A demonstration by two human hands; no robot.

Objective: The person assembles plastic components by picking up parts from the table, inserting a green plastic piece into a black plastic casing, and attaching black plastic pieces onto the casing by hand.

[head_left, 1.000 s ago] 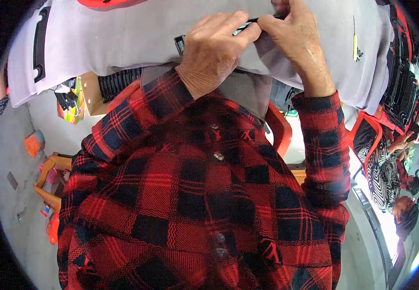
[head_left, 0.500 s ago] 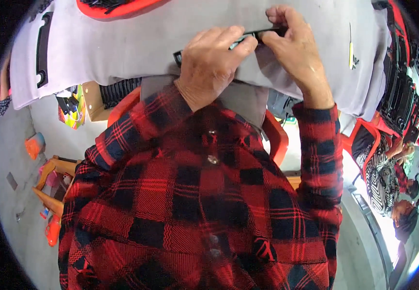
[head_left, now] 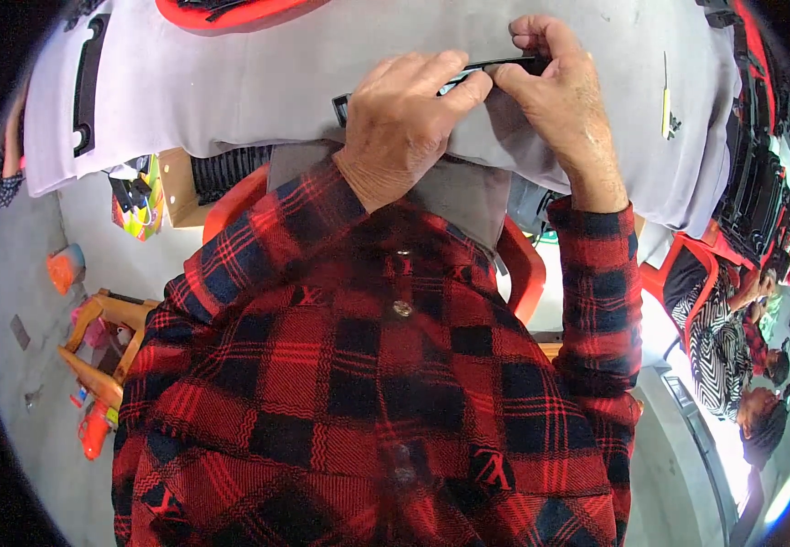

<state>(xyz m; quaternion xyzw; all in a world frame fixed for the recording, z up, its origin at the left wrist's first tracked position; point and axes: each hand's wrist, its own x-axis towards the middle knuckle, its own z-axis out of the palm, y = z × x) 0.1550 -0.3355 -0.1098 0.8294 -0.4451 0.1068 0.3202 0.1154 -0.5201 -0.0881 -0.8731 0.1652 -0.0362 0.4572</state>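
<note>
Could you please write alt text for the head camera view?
Both hands, left hand and right hand, pinch a thin black strip over a grey table. A red-and-black plaid shirt fills the lower frame.

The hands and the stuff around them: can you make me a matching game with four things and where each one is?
Things:
1. black strip
2. black handle piece
3. red tray
4. yellow tool

Places:
A. top edge of the grey table, behind the hands
B. right side of the table
C. pinched between the left hand and right hand
D. far left end of the table

Pairs: 1-C, 2-D, 3-A, 4-B
</note>
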